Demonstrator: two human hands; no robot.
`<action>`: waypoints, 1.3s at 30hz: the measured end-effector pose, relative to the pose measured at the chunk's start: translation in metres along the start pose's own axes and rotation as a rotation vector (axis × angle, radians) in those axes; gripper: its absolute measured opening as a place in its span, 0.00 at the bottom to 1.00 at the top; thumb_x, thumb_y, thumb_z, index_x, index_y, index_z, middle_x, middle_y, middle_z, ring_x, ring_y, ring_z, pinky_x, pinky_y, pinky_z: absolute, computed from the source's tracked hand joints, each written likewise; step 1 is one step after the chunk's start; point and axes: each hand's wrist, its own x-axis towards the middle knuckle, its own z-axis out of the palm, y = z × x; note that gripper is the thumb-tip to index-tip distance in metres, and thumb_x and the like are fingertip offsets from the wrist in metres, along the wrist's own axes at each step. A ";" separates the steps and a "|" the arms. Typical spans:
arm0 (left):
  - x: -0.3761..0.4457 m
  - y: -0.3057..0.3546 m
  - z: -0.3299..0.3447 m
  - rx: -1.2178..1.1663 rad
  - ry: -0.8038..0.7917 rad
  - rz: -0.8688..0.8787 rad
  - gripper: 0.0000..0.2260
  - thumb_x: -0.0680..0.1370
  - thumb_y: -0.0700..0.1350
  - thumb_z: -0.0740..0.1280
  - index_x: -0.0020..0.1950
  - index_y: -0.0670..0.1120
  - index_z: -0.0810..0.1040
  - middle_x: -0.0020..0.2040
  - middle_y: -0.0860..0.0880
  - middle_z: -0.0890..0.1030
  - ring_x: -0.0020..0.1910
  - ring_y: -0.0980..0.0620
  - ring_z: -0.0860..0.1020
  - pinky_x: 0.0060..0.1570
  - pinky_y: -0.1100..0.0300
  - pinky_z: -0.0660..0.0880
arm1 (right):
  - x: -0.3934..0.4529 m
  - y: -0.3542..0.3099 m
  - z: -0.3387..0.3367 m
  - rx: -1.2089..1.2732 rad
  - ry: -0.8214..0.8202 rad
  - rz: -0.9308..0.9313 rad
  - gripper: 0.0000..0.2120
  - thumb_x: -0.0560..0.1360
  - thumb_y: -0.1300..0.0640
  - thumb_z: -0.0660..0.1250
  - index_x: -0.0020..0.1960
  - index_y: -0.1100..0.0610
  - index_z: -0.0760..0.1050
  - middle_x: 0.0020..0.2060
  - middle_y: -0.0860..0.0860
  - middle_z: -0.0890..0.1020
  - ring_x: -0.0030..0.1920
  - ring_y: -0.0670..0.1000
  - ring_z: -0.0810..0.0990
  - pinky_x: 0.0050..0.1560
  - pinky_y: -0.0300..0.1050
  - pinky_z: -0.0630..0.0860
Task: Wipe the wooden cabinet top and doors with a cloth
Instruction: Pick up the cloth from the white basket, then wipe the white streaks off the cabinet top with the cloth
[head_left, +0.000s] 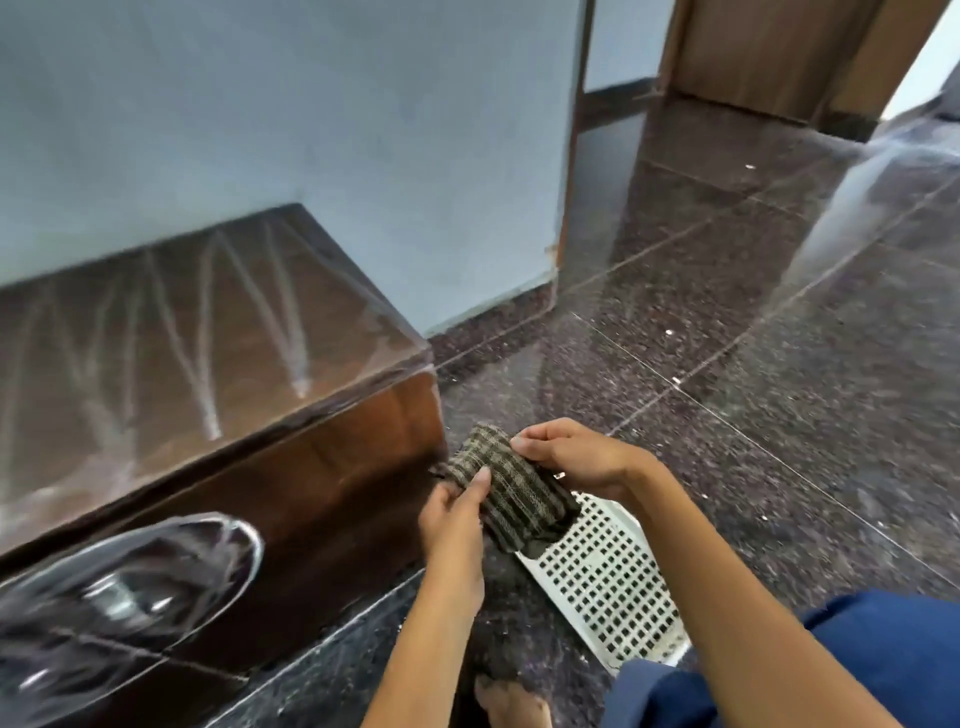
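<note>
No writing shows. Both grips, left hand and right hand, pinch the plaid cloth; streaked wooden cabinet left of them, speckled granite floor beneath.

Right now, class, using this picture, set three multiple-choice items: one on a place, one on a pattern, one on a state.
1. Where is the white perforated tray?
A. on the cabinet top
B. on the floor under the hands
C. against the door

2. What is the cloth like?
A. plain white
B. solid blue
C. dark checked

3. How is the cloth held?
A. by both hands
B. by one hand
C. lying loose

Key: 1 B, it lies on the granite floor; 2 C, its weave is checked; 3 A, left hand and right hand pinch it.
</note>
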 end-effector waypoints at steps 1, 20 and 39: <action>-0.011 0.013 -0.008 -0.049 0.000 0.020 0.05 0.76 0.37 0.68 0.51 0.41 0.78 0.47 0.43 0.83 0.46 0.47 0.81 0.52 0.52 0.76 | -0.004 -0.012 0.012 0.010 -0.037 -0.045 0.09 0.80 0.59 0.59 0.45 0.59 0.76 0.37 0.51 0.79 0.37 0.47 0.77 0.40 0.39 0.75; -0.171 0.184 -0.188 -0.201 0.353 0.578 0.14 0.73 0.47 0.70 0.54 0.41 0.76 0.45 0.44 0.85 0.47 0.47 0.83 0.50 0.49 0.79 | -0.070 -0.118 0.292 0.539 -0.532 -0.338 0.23 0.64 0.64 0.71 0.59 0.62 0.75 0.53 0.63 0.81 0.50 0.59 0.82 0.48 0.51 0.81; -0.202 0.246 -0.423 0.927 0.964 0.277 0.14 0.76 0.57 0.65 0.58 0.52 0.75 0.51 0.55 0.78 0.56 0.51 0.76 0.62 0.50 0.67 | -0.072 -0.117 0.468 0.602 -0.599 -0.022 0.16 0.77 0.56 0.60 0.64 0.55 0.74 0.56 0.57 0.82 0.56 0.57 0.81 0.58 0.55 0.75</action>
